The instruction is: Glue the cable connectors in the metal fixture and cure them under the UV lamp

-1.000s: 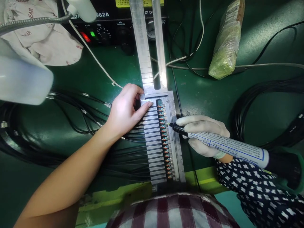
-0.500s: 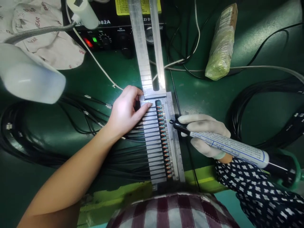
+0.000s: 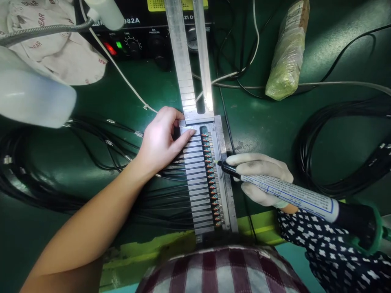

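In the head view, my bare left hand (image 3: 161, 140) grips the upper left corner of a slotted metal fixture (image 3: 198, 185), thumb on its top face and fingers over its edge. Black cables (image 3: 171, 191) lie side by side in the slots, ending in a row of small connectors (image 3: 211, 171) with coloured wires. My right hand (image 3: 264, 175), in a white finger glove, is closed round a labelled dispensing syringe (image 3: 290, 193). Its black front end points left, with the tip over the right side of the connector row. Whether the tip touches is too small to tell.
A black dispenser box (image 3: 146, 40) with lit switches stands at the back. A slotted metal bar (image 3: 185, 77) runs from it to the fixture. Coiled cables (image 3: 308, 162) lie right, more at left. A white bottle (image 3: 33, 93) and a wrapped block (image 3: 287, 57) flank the work.
My right hand has moved the syringe tip a little toward me along the connector row. My left hand keeps its hold on the fixture. The whole view has shifted slightly.
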A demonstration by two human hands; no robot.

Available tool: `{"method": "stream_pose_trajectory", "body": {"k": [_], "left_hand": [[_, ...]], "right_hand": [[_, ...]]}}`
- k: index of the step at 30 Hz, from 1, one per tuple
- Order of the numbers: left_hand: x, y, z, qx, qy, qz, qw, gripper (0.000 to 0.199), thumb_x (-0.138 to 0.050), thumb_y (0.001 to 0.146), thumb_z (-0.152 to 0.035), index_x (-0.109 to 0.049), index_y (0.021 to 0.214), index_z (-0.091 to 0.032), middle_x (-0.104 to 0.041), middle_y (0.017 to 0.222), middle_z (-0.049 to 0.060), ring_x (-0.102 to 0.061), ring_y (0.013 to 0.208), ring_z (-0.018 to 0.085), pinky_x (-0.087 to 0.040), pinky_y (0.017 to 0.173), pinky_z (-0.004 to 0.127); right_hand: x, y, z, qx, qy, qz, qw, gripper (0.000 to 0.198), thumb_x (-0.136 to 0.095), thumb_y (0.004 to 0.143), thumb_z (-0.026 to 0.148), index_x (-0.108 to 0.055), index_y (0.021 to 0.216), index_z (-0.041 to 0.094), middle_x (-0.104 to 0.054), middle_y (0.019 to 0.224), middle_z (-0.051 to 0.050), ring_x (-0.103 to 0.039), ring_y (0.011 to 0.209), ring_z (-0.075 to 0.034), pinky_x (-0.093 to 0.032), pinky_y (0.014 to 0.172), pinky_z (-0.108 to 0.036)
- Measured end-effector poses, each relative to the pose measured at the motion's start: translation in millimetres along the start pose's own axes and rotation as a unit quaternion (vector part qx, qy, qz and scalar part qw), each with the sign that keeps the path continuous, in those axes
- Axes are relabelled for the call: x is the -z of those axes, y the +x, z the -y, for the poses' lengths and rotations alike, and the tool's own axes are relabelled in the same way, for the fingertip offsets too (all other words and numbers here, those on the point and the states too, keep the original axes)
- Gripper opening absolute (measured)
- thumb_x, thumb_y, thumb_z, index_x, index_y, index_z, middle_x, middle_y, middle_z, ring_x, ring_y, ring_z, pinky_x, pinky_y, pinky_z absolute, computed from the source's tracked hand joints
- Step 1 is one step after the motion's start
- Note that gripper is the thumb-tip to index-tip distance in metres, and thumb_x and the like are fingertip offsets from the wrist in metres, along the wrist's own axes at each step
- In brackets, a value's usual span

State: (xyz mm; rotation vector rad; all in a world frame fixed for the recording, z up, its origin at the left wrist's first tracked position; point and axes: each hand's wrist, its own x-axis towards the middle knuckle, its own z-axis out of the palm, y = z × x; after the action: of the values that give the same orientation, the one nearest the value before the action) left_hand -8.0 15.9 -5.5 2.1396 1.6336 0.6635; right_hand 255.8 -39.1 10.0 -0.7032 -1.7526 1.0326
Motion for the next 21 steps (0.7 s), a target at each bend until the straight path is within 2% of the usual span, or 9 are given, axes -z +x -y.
{"method": "stream_pose_trajectory", "body": {"k": [7,14,21], "left_hand": [[0.8,0.5,-0.8,-0.008,-0.007,-0.003,1.0,0.031,-0.063,0.086,-0.049,-0.052,0.093,-0.021,-0.054,0.084,0.002,-0.053,0.071,0.015,-0.046,0.061,0.031],[0.9,0.2,-0.9,-0.005,-0.006,0.002,1.0,0.031,-0.063,0.087,-0.05,-0.052,0.093,-0.022,-0.054,0.084,0.001,-0.053,0.071,0.014,-0.046,0.061,0.031],[0.0,-0.7,-0.7,0.004,-0.014,0.002,1.0,0.031,-0.063,0.086,-0.05,-0.052,0.095,-0.023,-0.056,0.087,0.003,-0.056,0.075,0.017,-0.045,0.063,0.032]], "right_hand": [[0.4,0.5,1.3,-0.012,-0.003,0.0,1.0,0.041,-0.07,0.076,0.008,-0.07,0.115,0.02,-0.072,0.115,-0.009,-0.074,0.091,-0.02,-0.065,0.078,-0.028],[2.2,0.7,3.2,0.0,0.002,0.013,1.0,0.039,-0.07,0.078,0.009,-0.069,0.116,0.019,-0.072,0.115,-0.01,-0.073,0.096,-0.02,-0.065,0.075,-0.026],[2.8,-0.6,3.8,-0.007,-0.001,0.014,1.0,0.038,-0.07,0.078,0.009,-0.069,0.115,0.019,-0.072,0.115,-0.011,-0.074,0.092,-0.02,-0.065,0.073,-0.025]]}}
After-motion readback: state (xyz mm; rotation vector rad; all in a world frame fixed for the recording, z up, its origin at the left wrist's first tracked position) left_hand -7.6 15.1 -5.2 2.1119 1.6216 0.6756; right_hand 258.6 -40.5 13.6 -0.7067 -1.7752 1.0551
